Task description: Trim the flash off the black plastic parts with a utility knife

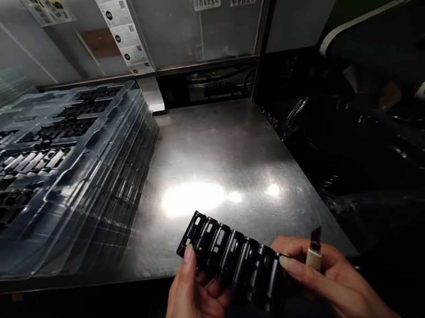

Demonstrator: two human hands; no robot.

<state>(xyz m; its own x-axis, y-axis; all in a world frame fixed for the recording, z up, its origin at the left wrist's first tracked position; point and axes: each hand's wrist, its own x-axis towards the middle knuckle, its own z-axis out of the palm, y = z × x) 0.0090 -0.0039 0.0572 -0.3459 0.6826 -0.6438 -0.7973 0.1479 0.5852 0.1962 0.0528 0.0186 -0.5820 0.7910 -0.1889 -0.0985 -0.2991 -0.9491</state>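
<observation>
A row of several slim black plastic parts (230,251), laid side by side, is held tilted over the front edge of the metal table. My left hand (194,306) grips its left end, thumb on top and fingers curled beneath. At the right end, my right hand (324,276) pinches the row between thumb and fingers. Tucked in that same hand is a small knife (313,253) with a beige handle, its short dark blade pointing up. The lower edge of the row blurs into the dark background.
On the left stands a tall stack of clear plastic trays (118,180), the top one holding black parts in its compartments. The shiny metal table (218,147) lies ahead, backed by a panel (182,28) with paper labels. Dark plastic sheeting (326,134) hangs or lies at the right.
</observation>
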